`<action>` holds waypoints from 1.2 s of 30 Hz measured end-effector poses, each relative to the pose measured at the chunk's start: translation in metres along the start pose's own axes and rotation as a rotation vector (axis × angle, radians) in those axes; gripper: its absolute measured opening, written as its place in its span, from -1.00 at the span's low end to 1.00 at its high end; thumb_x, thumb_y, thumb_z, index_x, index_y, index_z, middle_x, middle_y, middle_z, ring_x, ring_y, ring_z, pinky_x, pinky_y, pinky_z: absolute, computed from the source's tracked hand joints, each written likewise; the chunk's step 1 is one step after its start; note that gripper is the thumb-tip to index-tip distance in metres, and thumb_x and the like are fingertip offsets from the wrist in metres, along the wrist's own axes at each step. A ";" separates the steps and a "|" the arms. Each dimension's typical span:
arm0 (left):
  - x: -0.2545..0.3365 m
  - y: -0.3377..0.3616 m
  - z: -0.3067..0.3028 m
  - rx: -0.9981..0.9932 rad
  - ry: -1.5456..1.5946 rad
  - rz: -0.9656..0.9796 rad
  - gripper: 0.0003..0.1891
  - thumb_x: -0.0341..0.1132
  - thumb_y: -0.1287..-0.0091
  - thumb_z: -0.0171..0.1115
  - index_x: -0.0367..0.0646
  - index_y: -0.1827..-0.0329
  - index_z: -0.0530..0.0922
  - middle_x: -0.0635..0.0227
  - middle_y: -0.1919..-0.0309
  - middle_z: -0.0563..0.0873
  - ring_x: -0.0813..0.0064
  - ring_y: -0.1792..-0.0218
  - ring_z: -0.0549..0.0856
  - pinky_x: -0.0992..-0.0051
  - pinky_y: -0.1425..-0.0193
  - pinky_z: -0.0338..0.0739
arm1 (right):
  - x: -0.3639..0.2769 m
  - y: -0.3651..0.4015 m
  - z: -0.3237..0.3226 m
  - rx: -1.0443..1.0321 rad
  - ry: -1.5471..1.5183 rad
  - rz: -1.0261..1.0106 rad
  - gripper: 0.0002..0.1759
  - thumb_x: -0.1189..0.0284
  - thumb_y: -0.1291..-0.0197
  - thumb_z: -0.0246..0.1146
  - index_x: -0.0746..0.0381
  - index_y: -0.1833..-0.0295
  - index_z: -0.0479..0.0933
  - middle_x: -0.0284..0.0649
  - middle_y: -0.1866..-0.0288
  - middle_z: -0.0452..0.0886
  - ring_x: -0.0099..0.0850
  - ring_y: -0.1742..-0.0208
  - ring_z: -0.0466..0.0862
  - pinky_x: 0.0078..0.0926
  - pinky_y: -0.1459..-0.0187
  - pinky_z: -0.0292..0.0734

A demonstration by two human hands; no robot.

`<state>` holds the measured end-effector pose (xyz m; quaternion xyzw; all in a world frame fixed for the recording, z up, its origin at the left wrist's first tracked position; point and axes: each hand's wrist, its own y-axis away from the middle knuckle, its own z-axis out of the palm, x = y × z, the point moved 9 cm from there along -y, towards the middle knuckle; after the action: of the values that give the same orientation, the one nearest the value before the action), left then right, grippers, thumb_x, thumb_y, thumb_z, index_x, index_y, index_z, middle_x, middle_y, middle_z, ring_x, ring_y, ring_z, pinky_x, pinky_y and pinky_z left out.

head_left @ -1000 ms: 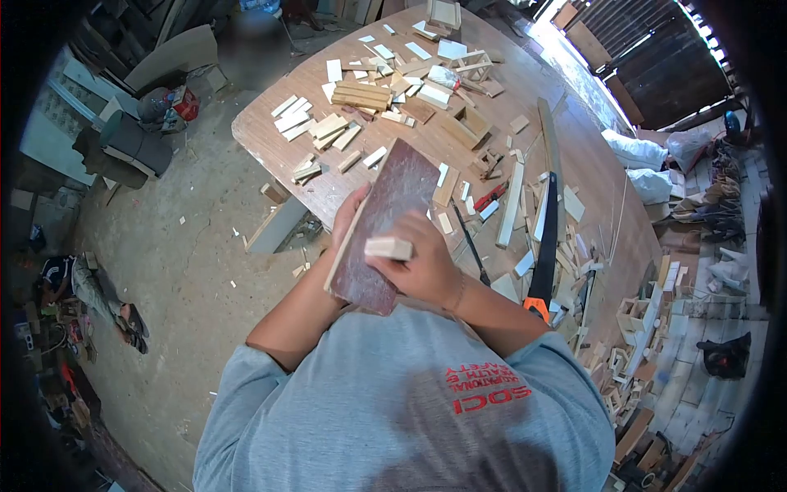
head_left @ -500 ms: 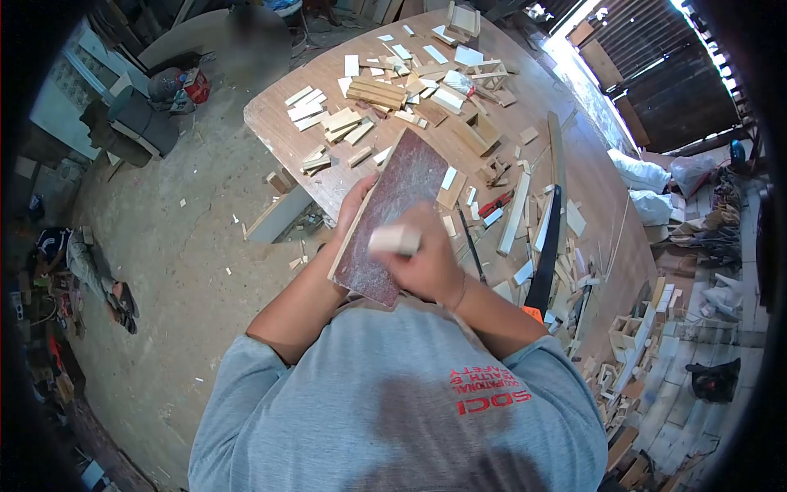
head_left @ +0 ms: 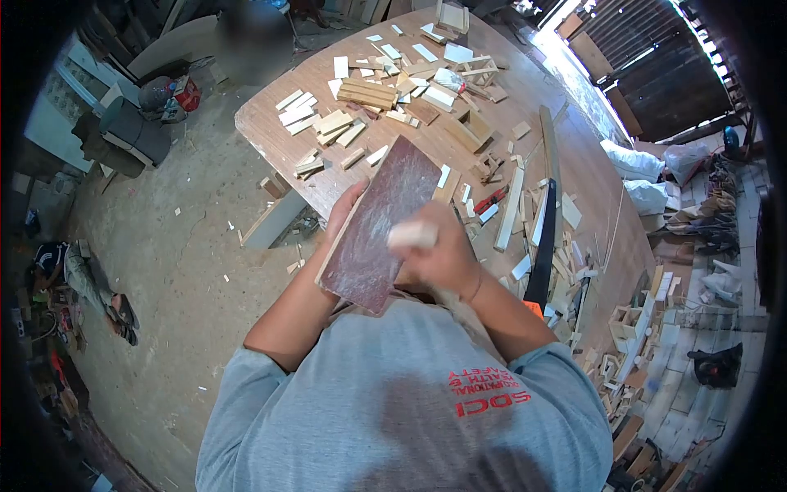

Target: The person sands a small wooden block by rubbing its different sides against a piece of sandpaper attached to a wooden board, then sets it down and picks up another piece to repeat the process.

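Observation:
A flat board faced with dark red sandpaper slants up in front of my chest, its surface streaked with pale dust. My left hand grips it along the left edge, with most of the fingers hidden behind it. In my right hand a small pale wood block is pinched, blurred by motion and overlapping the sandpaper's right side. Beyond the board's upper right edge lie a red-handled tool and an open wooden box.
Many wood offcuts are scattered on the brown table. A handsaw with a black blade lies at its right. White sacks stand by the right wall. At far left, a person is on the floor.
The wood block and my right hand have shifted slightly right across the sandpaper. The board has moved a little left and down, still in my left hand.

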<state>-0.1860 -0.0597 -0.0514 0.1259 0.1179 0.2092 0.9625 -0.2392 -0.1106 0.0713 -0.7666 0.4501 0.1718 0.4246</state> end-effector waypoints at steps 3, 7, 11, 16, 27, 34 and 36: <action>-0.020 0.008 0.015 -0.301 -0.182 -0.196 -0.37 0.10 -0.54 -0.13 -0.28 -0.38 0.43 -0.11 -0.16 0.65 -0.06 -0.12 0.70 -0.02 -0.27 0.59 | 0.067 0.004 -0.041 0.341 -0.013 0.490 -0.74 0.52 0.00 0.43 0.27 0.15 0.62 -0.08 0.25 0.58 -0.05 0.10 0.60 -0.21 0.03 0.52; -0.018 0.000 0.027 -0.202 -0.092 -0.077 -0.38 0.07 -0.55 -0.14 -0.31 -0.40 0.39 -0.15 -0.21 0.61 -0.03 -0.15 0.69 0.02 -0.31 0.59 | -0.005 -0.004 -0.016 0.240 0.148 0.032 -0.60 0.46 0.06 0.56 0.23 0.05 0.68 -0.10 0.06 0.68 -0.17 0.15 0.65 -0.27 0.09 0.54; -0.002 0.000 0.023 -0.214 -0.114 0.005 -0.36 0.05 -0.56 -0.20 -0.31 -0.44 0.34 -0.19 -0.26 0.56 -0.07 -0.19 0.66 0.00 -0.31 0.58 | -0.019 0.003 -0.011 0.145 0.187 -0.046 -0.52 0.39 0.13 0.58 0.23 0.01 0.67 -0.16 0.03 0.68 -0.20 0.13 0.65 -0.26 0.02 0.51; 0.004 -0.009 0.007 -0.157 -0.153 -0.018 -0.35 0.06 -0.55 -0.22 -0.32 -0.43 0.35 -0.21 -0.19 0.60 -0.12 -0.15 0.67 0.00 -0.26 0.61 | -0.046 0.013 -0.008 0.134 0.232 -0.093 -0.48 0.36 0.16 0.59 0.27 0.01 0.66 -0.15 0.06 0.69 -0.20 0.17 0.65 -0.26 0.08 0.52; -0.013 -0.001 0.023 -0.132 -0.230 -0.178 -0.28 0.19 -0.48 -0.14 -0.27 -0.43 0.37 -0.17 -0.12 0.65 -0.07 -0.03 0.73 -0.09 -0.07 0.66 | 0.082 0.023 -0.042 0.285 -0.412 0.690 -0.69 0.37 -0.05 0.53 0.32 0.22 0.62 -0.21 0.32 0.65 -0.40 0.27 0.67 -0.34 0.21 0.54; -0.007 -0.016 0.018 -0.074 -0.091 -0.090 -0.32 0.13 -0.52 -0.12 -0.29 -0.43 0.37 -0.20 -0.19 0.61 -0.10 -0.10 0.69 -0.05 -0.23 0.60 | 0.021 0.002 -0.040 0.391 0.133 0.231 -0.69 0.40 0.03 0.57 0.22 0.18 0.64 -0.17 0.26 0.70 -0.22 0.27 0.67 -0.31 0.16 0.55; -0.001 -0.021 0.012 -0.119 -0.122 -0.061 -0.34 0.11 -0.53 -0.12 -0.29 -0.43 0.38 -0.18 -0.21 0.61 -0.09 -0.12 0.69 -0.03 -0.27 0.58 | -0.019 -0.001 -0.031 0.357 0.204 0.030 -0.65 0.39 0.04 0.58 0.20 0.14 0.66 -0.21 0.25 0.71 -0.26 0.28 0.65 -0.32 0.14 0.54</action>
<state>-0.1756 -0.0805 -0.0458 0.0774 0.0504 0.1783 0.9796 -0.2527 -0.1248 0.1021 -0.6859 0.5253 0.0172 0.5034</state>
